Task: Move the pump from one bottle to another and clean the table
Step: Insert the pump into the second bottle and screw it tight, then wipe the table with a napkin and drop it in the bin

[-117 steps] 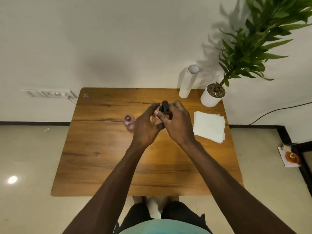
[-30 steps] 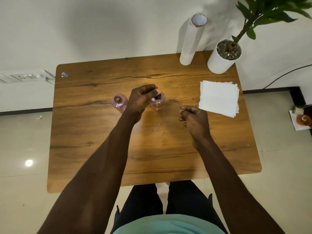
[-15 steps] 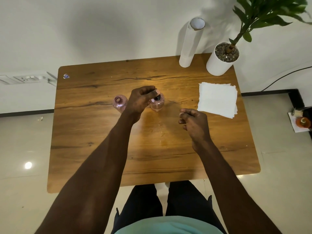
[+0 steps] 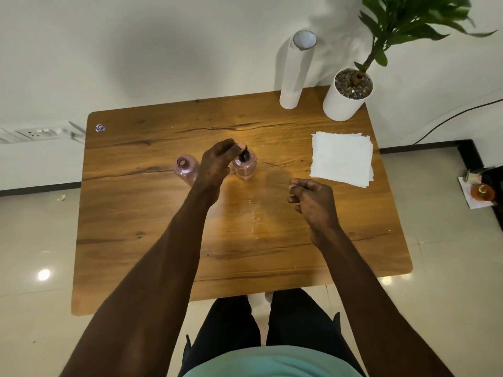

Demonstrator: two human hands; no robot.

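Now seated on the right-hand bottle [image 4: 245, 165] near the middle of the table [image 4: 130, 213], with the black pump [image 4: 243, 155] up top, where 3.9 s ago both hands worked together at that same pump. Since then parted: left hand [image 4: 217, 165] still pinching the pump head with fingertips, right hand [image 4: 313, 198] drawn back toward the near right of the bottle, fingers loosely curled, holding nothing. Judged from that: transfer as good as done, perhaps a last twist left, and wiping up next.

Beyond the bottle, at the far edge: a white paper roll [image 4: 295, 74] and a potted plant [image 4: 345, 96], both close to the rim and easy to knock. Right of the bottle, a stack of white napkins [image 4: 341, 157], within easy reach of the free hand across bare wood. Just left of the bottle, nearly hidden by the left wrist, the open bottle [image 4: 185, 167], uncapped and likely to tip if brushed. Nearer than the bottle, a wet trail of drops [image 4: 255, 216], small and glinting, with wide open wood around for a wipe.
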